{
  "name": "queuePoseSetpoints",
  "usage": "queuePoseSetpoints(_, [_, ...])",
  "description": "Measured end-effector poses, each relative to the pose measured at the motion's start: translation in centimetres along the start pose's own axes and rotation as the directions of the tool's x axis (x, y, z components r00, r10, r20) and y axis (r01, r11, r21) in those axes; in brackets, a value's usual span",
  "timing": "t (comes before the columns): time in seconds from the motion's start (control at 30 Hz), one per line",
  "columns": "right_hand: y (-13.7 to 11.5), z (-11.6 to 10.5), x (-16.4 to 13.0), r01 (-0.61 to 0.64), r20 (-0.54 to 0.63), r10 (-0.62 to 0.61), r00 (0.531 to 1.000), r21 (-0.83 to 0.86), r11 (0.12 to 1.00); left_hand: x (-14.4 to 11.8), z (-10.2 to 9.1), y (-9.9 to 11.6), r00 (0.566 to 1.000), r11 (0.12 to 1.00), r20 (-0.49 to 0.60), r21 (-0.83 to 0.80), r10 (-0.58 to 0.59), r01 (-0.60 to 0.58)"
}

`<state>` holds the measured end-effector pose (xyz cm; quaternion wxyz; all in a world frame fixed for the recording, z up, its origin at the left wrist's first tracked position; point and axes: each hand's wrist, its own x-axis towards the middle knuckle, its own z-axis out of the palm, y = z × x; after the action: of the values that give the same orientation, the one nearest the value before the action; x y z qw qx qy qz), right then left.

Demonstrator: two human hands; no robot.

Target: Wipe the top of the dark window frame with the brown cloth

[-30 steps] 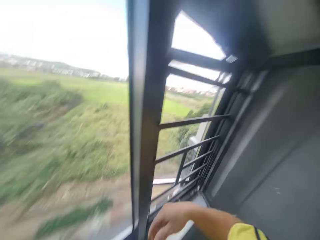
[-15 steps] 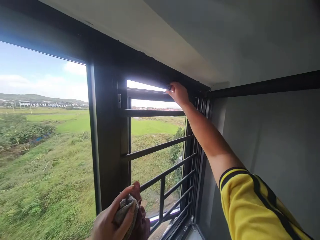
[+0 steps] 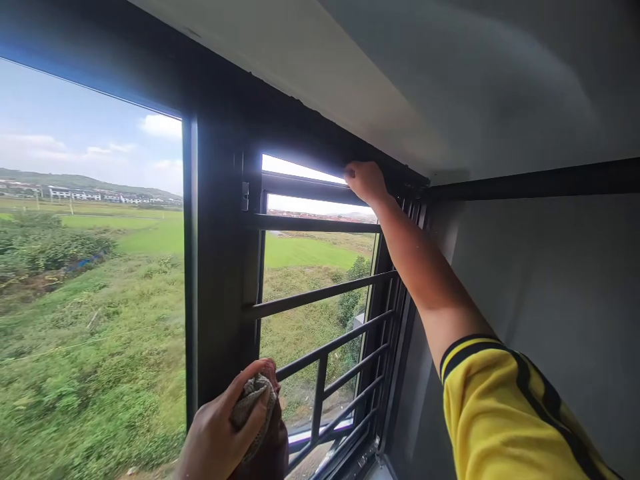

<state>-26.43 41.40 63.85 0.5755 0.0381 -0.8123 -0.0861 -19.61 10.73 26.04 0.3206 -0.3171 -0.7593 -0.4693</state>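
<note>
My left hand (image 3: 215, 427) is closed around a bunched cloth at the bottom middle. A grey, knitted-looking part of the cloth (image 3: 253, 395) shows between the fingers, and a dark reddish-brown fold (image 3: 267, 443) hangs beside it. My right hand (image 3: 367, 181), at the end of an outstretched arm in a yellow sleeve, is raised to the dark upper window frame (image 3: 310, 137). Its fingers are curled together against the frame's lower edge. Whatever they pinch is hidden by the hand and the dark frame.
Dark metal guard bars (image 3: 310, 300) cross the window opening below my right arm. A wide dark post (image 3: 220, 280) separates it from the larger pane on the left. The grey side wall (image 3: 520, 267) stands at right, with the pale ceiling (image 3: 380, 73) close above.
The view has shifted slightly, so the window sits a little further right. My right hand stays at the upper frame; the small dark thing at its fingertips no longer shows. My left hand keeps the cloth.
</note>
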Motion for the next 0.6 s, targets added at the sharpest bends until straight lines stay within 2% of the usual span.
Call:
queuePoseSetpoints(0.17, [-1.0, 1.1, -0.1, -0.065, -0.067, 0.059, 0.996, -0.088, 0.994, 0.2, -0.1, 0.3, 0.999, 0.999, 0.004, -0.013, -0.047, 0.047])
queuePoseSetpoints(0.27, [-1.1, 2.1, -0.4, -0.130, -0.127, 0.119, 0.985, -0.075, 0.989, 0.2, -0.2, 0.2, 0.998, 0.998, 0.016, -0.014, -0.058, 0.058])
queuePoseSetpoints(0.47, [-0.8, 3.0, -0.8, -0.279, -0.230, 0.288, 0.930, 0.072, 0.958, 0.4, -0.2, -0.1, 0.999, 0.999, 0.008, -0.013, -0.052, 0.052])
queuePoseSetpoints(0.6, [-0.5, 3.3, -1.6, -0.345, -0.292, 0.423, 0.858, 0.284, 0.895, 0.4, -0.1, 0.3, 0.999, 0.999, -0.001, -0.022, -0.045, 0.045])
